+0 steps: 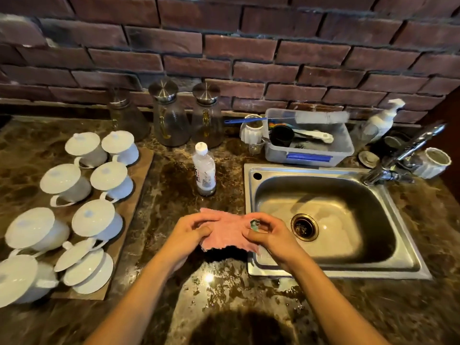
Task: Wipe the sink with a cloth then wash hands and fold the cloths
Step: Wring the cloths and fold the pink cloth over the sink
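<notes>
Both hands, left hand and right hand, pinch a soft pink cloth with curled fingers, over the marbled counter beside the steel sink.

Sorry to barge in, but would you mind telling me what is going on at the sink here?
A person holds a pink cloth spread between both hands. The left hand pinches its left side and the right hand pinches its right side, where a small green bit shows at the fingers. The cloth sits above the marble counter, overlapping the left rim of the steel sink. No water is seen running into the basin. Folding seems to be starting.
</notes>
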Demonstrator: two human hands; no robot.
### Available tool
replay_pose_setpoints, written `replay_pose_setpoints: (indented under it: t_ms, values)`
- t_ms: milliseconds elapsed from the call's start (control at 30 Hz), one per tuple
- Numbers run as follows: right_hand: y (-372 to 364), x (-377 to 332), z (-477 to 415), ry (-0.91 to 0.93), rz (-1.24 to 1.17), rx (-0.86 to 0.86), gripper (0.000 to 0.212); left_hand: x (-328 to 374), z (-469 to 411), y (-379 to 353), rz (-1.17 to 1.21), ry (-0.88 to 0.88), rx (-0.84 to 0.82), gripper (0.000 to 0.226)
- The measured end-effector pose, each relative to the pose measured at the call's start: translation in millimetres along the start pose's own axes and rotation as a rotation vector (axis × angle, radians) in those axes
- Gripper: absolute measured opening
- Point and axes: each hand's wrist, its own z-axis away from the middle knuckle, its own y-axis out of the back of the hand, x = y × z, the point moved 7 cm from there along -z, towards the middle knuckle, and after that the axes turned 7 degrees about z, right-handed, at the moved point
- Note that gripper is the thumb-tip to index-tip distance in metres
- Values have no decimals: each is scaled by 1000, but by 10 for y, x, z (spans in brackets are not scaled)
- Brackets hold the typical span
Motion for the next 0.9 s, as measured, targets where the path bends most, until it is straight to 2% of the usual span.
replay_pose_setpoints:
  t_ms: [133, 233, 467, 533, 600, 667, 733, 800, 900]
  values:
    - [-39, 353, -297, -80, -91, 54, 36, -208, -293, 38, -58, 37, -25, 39]
    - [-1, 463, -456, -46, 23, 125, 36, -335, -479, 53, -136, 39, -63, 46]
    - [-7, 490, -601, 19, 452, 182, 33, -589, -755, 76, -530, 1, -137, 62]
    - [-30, 507, -623, 32, 694, 168, 30, -650, -722, 47, -779, -26, -171, 66]
    - [-33, 509, -640, 63, 975, 197, 35, -617, -645, 78, -996, -68, -79, 66]
    - [-128, 471, -638, 225, 1098, 218, 44, -467, -576, 53, -1155, -236, 41, 61]
    - [-380, 425, -605, 446, 1200, 161, 47, -460, -550, -86, -1294, -392, -15, 58]
    - [-608, 511, -618, 585, 1359, 56, 49, -632, -580, -120, -1448, -422, -130, 61]
    - [-508, 737, -716, 414, 1546, -84, 60, -893, -602, 84, -1575, -337, -212, 68]
